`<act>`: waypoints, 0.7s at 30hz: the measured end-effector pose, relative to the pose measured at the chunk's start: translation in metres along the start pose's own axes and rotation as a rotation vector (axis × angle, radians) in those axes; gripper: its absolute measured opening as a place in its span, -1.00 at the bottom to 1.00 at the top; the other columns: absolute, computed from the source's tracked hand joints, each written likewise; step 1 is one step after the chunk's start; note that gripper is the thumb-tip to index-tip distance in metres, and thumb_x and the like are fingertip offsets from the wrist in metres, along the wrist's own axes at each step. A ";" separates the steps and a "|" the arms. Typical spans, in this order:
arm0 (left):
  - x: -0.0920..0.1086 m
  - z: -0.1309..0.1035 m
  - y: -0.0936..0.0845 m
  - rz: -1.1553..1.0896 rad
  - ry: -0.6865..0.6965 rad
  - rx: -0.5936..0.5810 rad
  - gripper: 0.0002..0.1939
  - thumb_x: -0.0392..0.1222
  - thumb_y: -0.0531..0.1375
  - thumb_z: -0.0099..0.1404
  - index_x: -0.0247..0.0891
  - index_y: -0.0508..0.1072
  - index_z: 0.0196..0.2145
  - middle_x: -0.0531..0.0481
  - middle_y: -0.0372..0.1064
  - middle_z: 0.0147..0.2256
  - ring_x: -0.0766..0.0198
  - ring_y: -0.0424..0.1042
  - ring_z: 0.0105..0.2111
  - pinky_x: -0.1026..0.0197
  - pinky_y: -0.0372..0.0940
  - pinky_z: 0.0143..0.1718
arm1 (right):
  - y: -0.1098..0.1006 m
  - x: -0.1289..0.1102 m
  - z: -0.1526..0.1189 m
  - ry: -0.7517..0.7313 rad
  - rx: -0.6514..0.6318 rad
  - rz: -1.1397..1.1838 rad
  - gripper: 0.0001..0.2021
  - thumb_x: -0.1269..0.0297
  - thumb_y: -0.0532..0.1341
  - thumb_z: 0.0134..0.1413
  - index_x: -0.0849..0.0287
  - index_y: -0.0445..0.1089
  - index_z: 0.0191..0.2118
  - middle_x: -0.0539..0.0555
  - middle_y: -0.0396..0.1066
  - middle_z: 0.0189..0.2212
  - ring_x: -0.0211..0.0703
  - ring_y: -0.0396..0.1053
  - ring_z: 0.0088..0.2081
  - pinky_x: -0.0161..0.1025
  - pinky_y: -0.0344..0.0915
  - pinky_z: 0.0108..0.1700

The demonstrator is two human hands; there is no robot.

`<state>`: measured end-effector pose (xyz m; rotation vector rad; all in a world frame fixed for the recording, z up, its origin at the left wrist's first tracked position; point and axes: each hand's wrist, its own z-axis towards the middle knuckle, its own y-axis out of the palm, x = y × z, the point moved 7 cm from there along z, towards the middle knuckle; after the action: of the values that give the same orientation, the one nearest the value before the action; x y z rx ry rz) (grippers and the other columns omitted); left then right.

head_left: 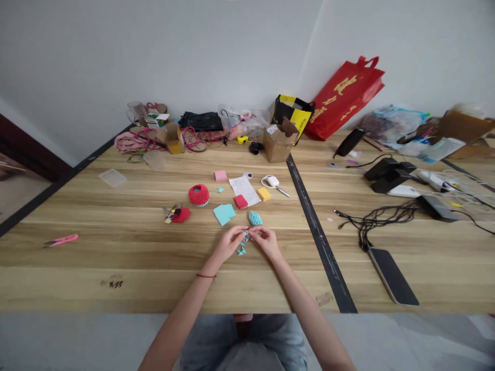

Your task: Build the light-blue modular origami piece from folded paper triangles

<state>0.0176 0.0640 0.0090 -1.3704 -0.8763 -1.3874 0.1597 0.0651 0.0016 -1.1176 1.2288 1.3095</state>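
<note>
My left hand (229, 243) and my right hand (266, 242) meet above the table, fingertips pinched together on a small light-blue folded paper piece (246, 234), partly hidden by the fingers. Several more folded blue paper pieces (241, 251) lie just below, between my hands. Right behind my fingers is a light-blue lattice-like folded-paper form (255, 218). Light-blue paper squares (224, 214) lie a little further to the left. Beyond them sits a round red folded-paper form (198, 195) with a hollow top.
Near the paper sheet (245, 189) are red (240, 201), yellow (264, 194) and pink (220, 175) paper stacks and scissors (283, 191). Pink snips (62, 240) lie far left. Black cables (379, 219) and a power bank (393, 275) occupy the right; bags and a cardboard box (279, 141) line the wall.
</note>
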 end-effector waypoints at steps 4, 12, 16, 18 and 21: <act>0.003 -0.001 0.001 0.027 0.010 -0.002 -0.73 -0.17 0.16 0.24 -0.30 0.39 -0.12 -0.13 0.50 -0.24 0.22 0.50 -0.24 0.19 0.40 -0.20 | 0.000 -0.001 -0.001 -0.006 -0.001 -0.014 -0.79 0.12 0.35 -0.15 0.17 0.47 -0.44 0.01 0.47 -0.55 -0.24 0.36 -0.53 -0.30 0.30 -0.42; 0.003 -0.001 0.000 -0.033 -0.013 -0.005 -0.76 -0.15 0.09 0.29 -0.28 0.36 -0.12 -0.06 0.49 -0.35 0.28 0.50 -0.38 0.25 0.40 -0.33 | -0.001 -0.001 0.000 0.037 0.001 0.063 -0.76 0.09 0.35 -0.15 0.16 0.45 -0.42 0.03 0.50 -0.53 -0.21 0.37 -0.52 -0.26 0.32 -0.38; 0.003 -0.001 0.000 -0.028 -0.002 0.010 -0.76 -0.15 0.12 0.26 -0.28 0.38 -0.14 -0.08 0.50 -0.32 0.28 0.50 -0.37 0.24 0.42 -0.32 | -0.002 -0.002 0.000 0.035 0.002 0.100 -0.73 0.04 0.32 -0.11 0.15 0.42 -0.41 0.03 0.49 -0.52 -0.23 0.36 -0.51 -0.26 0.33 -0.38; 0.004 0.000 -0.001 0.003 0.019 0.028 -0.76 -0.15 0.15 0.24 -0.27 0.41 -0.15 -0.10 0.51 -0.27 0.25 0.51 -0.34 0.21 0.42 -0.29 | -0.001 -0.003 0.000 0.033 0.002 0.098 -0.72 0.01 0.30 -0.09 0.14 0.41 -0.39 0.02 0.47 -0.52 -0.23 0.36 -0.50 -0.26 0.33 -0.38; 0.007 -0.001 -0.003 0.095 0.070 0.059 -0.78 -0.16 0.18 0.22 -0.25 0.47 -0.19 -0.10 0.52 -0.21 0.22 0.51 -0.27 0.18 0.42 -0.23 | 0.003 0.000 -0.001 0.050 -0.035 0.110 -0.68 0.03 0.34 -0.14 0.13 0.41 -0.30 0.00 0.46 -0.49 -0.23 0.37 -0.49 -0.27 0.34 -0.37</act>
<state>0.0149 0.0631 0.0166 -1.2947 -0.7905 -1.3185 0.1571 0.0641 0.0017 -1.1264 1.3243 1.3975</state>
